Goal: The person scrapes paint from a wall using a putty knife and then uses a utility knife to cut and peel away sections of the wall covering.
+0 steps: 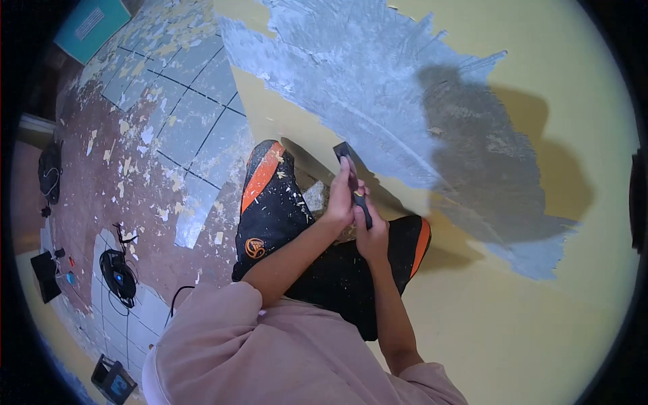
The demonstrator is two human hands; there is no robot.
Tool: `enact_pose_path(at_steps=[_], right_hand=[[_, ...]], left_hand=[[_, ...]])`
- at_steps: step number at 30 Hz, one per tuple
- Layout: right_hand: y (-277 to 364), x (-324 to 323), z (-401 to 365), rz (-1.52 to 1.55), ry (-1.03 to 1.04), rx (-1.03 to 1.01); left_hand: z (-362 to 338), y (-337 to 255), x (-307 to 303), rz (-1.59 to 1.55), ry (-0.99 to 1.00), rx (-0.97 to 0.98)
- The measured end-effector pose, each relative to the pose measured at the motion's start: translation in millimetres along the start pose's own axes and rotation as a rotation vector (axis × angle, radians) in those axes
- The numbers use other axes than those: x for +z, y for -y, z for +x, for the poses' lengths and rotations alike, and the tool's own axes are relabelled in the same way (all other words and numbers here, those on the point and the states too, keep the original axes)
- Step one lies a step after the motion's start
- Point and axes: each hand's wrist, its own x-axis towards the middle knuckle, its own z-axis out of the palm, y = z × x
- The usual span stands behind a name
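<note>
My left hand [343,196] is closed around the upper part of a scraper [361,199], its thumb stretched along the tool toward the dark flat blade. Below it, my right hand [372,236] wraps the lower end of the black handle, which has a yellow mark. The blade points away from me and overlaps the lower strip of the yellow wall [472,317], close to a large bare grey patch [378,88] with ragged paint edges. My shadow falls across that patch.
My knees, in black trousers [270,216] with orange stripes, are bent by the wall. Paint flakes litter the floor [162,256] and its grey tiles [202,128]. A teal box [91,30] stands far left; a black corded device [118,277] lies behind me, near a dark stand-like object [113,379].
</note>
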Motion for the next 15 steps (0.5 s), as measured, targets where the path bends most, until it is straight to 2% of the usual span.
enact_pose_path(at_steps=[2,3,6,7,8,10,11,14,15], right_hand=[[-12,7,3,0.000,0.019,-0.139],[-17,3,-1,-0.019,0.006,-0.140],[-15,4,2,-0.007,-0.006,-0.160],[7,9,12,-0.093,0.038,-0.101],[8,14,14,-0.092,0.035,-0.085],[11,24,25,-0.064,0.075,-0.099],[6,22,17,0.003,0.021,-0.178],[-5,11,-9,0.070,-0.088,-0.084],[-10,14,-4,0.018,-0.068,-0.147]], left_hand=[[-2,-4,-2,0.072,0.026,0.079],[-6,3,2,0.124,-0.046,0.076],[-2,3,3,0.113,-0.084,0.072],[2,-13,5,-0.015,-0.085,0.076],[3,-16,0,-0.009,-0.093,0.063],[9,-28,-1,-0.045,0.033,0.213],[4,-23,1,-0.065,-0.046,0.110],[-15,6,10,0.112,-0.036,0.032],[-10,-1,6,0.119,-0.104,-0.022]])
